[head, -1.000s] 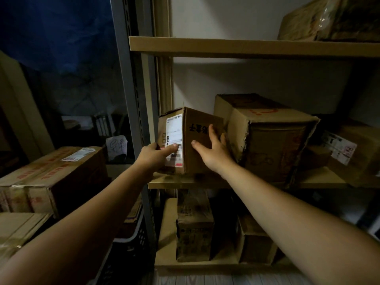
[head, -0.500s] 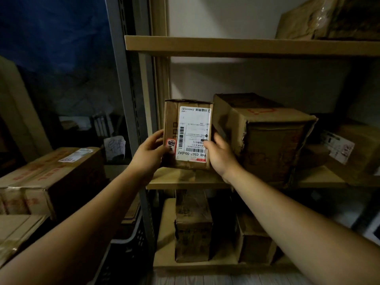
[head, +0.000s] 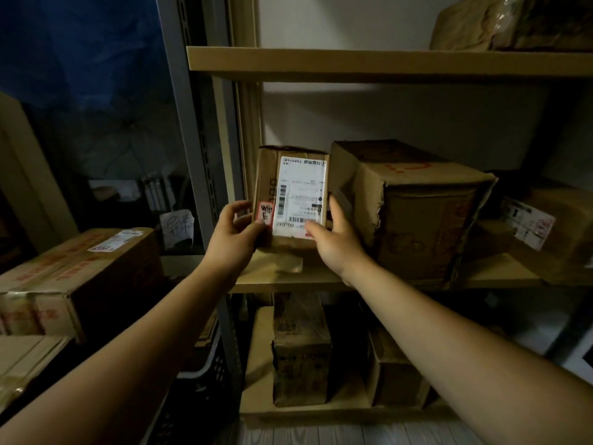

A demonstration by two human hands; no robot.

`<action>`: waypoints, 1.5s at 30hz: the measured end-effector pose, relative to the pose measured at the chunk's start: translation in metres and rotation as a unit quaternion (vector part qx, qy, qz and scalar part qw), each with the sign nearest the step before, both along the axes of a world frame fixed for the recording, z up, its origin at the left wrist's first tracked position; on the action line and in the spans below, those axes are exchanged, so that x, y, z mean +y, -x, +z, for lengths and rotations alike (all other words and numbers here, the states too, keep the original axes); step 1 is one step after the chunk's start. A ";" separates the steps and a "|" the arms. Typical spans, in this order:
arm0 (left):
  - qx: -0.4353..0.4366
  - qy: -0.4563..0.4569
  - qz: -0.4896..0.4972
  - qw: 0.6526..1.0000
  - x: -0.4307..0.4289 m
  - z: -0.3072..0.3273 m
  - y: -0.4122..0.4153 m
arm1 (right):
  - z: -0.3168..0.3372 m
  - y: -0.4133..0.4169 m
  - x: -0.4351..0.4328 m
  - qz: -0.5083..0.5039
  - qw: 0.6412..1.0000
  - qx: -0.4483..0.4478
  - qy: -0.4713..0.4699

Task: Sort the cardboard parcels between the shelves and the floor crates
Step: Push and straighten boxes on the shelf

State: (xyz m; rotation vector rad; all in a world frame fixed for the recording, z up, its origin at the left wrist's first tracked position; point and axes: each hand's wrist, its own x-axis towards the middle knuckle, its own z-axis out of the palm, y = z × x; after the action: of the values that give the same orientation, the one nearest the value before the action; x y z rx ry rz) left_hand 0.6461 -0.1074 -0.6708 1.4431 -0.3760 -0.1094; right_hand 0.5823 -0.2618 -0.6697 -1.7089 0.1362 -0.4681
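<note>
A small cardboard parcel [head: 293, 175] with a white shipping label and a red sticker stands upright at the left end of the middle shelf [head: 500, 274]. My left hand [head: 236, 234] grips its lower left edge, thumb on the front near the sticker. At the lower right corner my right hand [head: 335, 239] holds it, thumb on the label and fingers behind. The parcel's bottom sits at or just above the shelf board; which one is unclear. A larger battered box [head: 414, 207] stands right beside it.
More parcels sit on the same shelf at the right [head: 545, 226], on the top shelf [head: 513, 20] and on the bottom shelf [head: 300, 354]. A grey metal upright [head: 195, 139] borders the rack. A long carton [head: 80, 274] lies left, over a dark crate [head: 199, 390].
The parcel turned from angled, side showing, to label facing me, and sits slightly deeper on the shelf. My right hand shifted from its flat side to its lower right corner.
</note>
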 end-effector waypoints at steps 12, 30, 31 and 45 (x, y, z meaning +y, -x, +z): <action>0.009 -0.143 0.029 0.989 -0.023 0.015 -0.028 | 0.004 -0.042 0.010 -0.069 0.988 0.105 0.094; -0.238 -0.281 -0.001 0.930 -0.086 0.060 0.011 | 0.071 0.036 -0.050 -0.228 0.868 -0.059 0.438; -0.236 -0.279 -0.012 0.931 -0.095 0.063 0.017 | 0.076 0.042 -0.065 -0.249 0.849 -0.047 0.463; 0.036 -0.140 -0.152 0.978 -0.178 0.072 0.033 | 0.076 0.064 -0.175 -0.234 0.862 0.213 0.396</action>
State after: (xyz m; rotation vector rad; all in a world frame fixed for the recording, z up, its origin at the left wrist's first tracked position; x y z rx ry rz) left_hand 0.6127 -0.2853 -0.5992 1.6454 -0.5356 -0.4778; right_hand 0.5188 -0.4372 -0.5936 -2.5958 0.7877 -0.5299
